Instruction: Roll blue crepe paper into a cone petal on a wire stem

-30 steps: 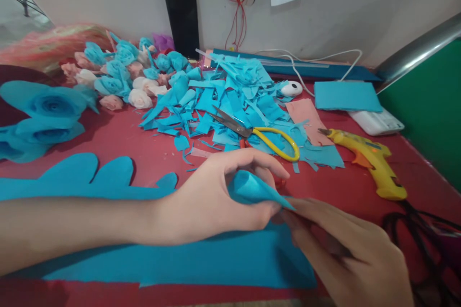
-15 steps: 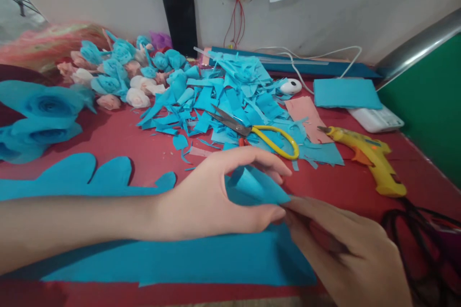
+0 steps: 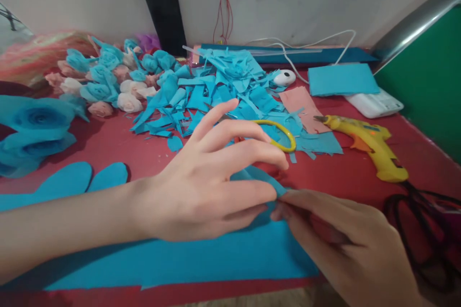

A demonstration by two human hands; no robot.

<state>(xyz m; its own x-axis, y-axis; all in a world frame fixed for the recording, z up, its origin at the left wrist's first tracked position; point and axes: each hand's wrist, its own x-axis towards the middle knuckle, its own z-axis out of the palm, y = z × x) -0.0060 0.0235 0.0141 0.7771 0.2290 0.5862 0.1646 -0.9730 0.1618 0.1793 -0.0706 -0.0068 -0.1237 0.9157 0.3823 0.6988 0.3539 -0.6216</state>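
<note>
A small rolled piece of blue crepe paper [image 3: 258, 174] is held low over the table, partly hidden behind my left fingers. My left hand [image 3: 205, 182] has thumb and forefinger closed on its lower end, the other fingers fanned out above. Thumb and fingertips of my right hand [image 3: 356, 240] pinch the same pointed end from the right, touching the left fingertips. Under both hands lies a wide blue paper sheet [image 3: 187, 261]. Cut blue petals [image 3: 108, 177] rest to the left of my wrist. Scissors with yellow handles [image 3: 288, 139] lie just beyond my left fingers.
Blue paper scraps [image 3: 216, 86] pile up at the middle back, beside finished paper roses [image 3: 104, 76]. Larger blue flowers [image 3: 39, 117] stand at left. To the right are a yellow glue gun [image 3: 367, 141], its black cord [image 3: 406, 235], a pink paper [image 3: 302, 105] and a folded blue stack [image 3: 342, 79].
My left hand has turned over, from cupping around the blue paper to pinching its end with the other fingers spread. The right hand keeps its pinch. The view has shifted slightly.
</note>
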